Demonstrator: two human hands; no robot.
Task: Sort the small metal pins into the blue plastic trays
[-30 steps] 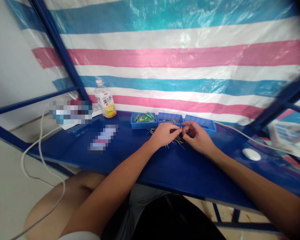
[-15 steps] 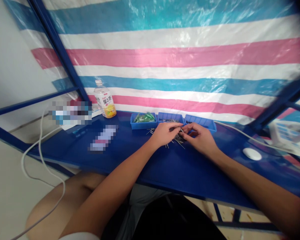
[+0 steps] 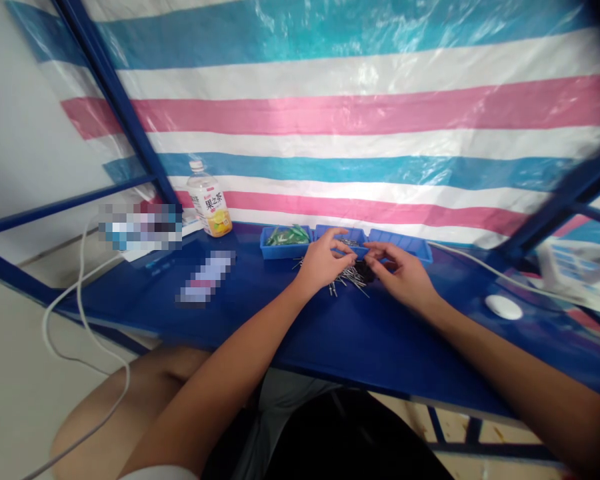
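A striped sheet hangs at the far side, behind the blue table. A bottle stands far left on it. Both hands work at the middle: the left hand has just spread, its index finger lifting away from the thumb, and a gap now parts it from the right hand, whose thumb and fingers are bent close together. Whether either one grips some small piece I cannot tell. Three bins sit in a row beyond them: the left bin with green pieces, the middle bin with metal pins, and the right bin, its inside partly hidden. Below the fingertips a pile of pins lies loose on the table; with the hands parted, more of it shows and is easier to reach. Near right lies a white oval. Smallest, a dark clump lies at the pile's right edge, just under the right fingertips
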